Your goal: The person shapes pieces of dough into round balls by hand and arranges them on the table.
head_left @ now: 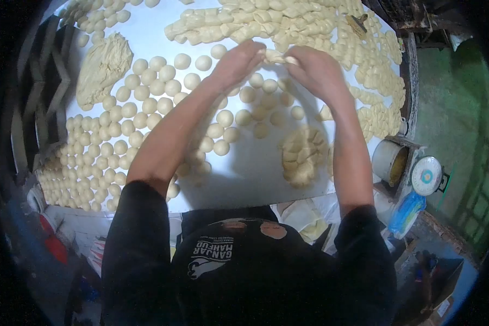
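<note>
Stretched between my two hands is a short piece of dough (275, 56), held just above the white table (223, 176). My left hand (241, 64) is closed on its left end, and my right hand (316, 71) grips the right end. Round dough balls (248, 95) lie beneath and in front of my wrists. Beyond my hands spread rows of shaped, braided-looking dough (244, 24). Inside my right forearm sits a flattened, dimpled dough mass (303, 157).
Many dough balls (106, 130) cover the table's left side, near a large rough dough lump (104, 68). A small brown tool (357, 25) rests on the shaped dough. At right stand a metal pot (387, 161) and a round-dial scale (426, 175).
</note>
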A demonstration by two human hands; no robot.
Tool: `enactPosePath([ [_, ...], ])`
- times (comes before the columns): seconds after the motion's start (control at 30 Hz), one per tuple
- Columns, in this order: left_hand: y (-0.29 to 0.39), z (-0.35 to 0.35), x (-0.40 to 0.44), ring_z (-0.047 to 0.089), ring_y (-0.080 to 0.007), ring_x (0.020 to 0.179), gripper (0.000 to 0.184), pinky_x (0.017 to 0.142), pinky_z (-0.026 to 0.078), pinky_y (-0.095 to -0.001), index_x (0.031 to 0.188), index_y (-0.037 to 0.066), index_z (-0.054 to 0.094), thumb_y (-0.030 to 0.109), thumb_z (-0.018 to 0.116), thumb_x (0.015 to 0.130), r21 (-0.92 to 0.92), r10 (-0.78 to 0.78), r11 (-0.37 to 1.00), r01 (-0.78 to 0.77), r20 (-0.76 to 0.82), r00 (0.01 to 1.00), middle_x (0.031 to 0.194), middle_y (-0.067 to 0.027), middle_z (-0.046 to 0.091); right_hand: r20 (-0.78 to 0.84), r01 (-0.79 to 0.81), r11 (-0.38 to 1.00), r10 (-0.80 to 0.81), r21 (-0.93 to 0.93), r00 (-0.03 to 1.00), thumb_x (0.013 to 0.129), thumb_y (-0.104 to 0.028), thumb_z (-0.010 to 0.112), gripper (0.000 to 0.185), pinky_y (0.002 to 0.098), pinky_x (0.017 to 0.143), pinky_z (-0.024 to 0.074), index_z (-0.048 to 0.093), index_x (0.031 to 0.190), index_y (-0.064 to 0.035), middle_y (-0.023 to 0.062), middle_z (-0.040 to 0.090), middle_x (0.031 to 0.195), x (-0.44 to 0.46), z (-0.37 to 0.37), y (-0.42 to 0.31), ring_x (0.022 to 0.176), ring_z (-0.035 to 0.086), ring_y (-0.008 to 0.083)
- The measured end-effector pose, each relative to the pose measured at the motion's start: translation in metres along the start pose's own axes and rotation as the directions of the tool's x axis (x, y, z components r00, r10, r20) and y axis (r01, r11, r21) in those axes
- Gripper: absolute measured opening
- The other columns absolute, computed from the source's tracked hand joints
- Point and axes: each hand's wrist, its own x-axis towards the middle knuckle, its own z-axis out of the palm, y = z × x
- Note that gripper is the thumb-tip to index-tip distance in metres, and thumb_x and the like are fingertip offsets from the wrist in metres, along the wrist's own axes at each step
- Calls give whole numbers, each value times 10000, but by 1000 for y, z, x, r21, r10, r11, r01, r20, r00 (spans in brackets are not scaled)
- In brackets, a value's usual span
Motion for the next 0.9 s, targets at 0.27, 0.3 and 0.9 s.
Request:
enactPosePath([
  [0.27, 211, -82, -201, 716, -206, 1099, 332, 951, 578, -383, 1315, 60, 727, 289, 572, 1130, -515, -259, 790, 332, 212, 943, 1223, -79, 756, -407, 344, -282, -207, 896, 890, 858, -219, 899, 297, 287, 532, 408, 651, 992, -127, 36, 676, 815, -224, -89, -3, 641, 552, 140],
  [0.3, 212, -63, -235, 707, -177, 1092, 338, 938, 575, -355, 1326, 49, 714, 288, 569, 1137, -578, -406, 641, 505, 303, 862, 1207, -65, 749, -456, 225, -570, -300, 790, 838, 809, -214, 926, 359, 309, 498, 361, 607, 969, -176, 20, 635, 754, -231, -73, 0, 654, 523, 149],
  [0.9, 253, -8, -408, 673, -95, 941, 365, 793, 548, -262, 1267, 33, 710, 347, 591, 1125, -672, -692, 430, 603, 183, 698, 1089, -16, 726, 306, -61, 426, -535, 902, 788, 1007, -290, 738, 351, 292, 777, 552, 751, 1164, 24, 77, 744, 896, -333, 76, -83, 823, 680, 155],
])
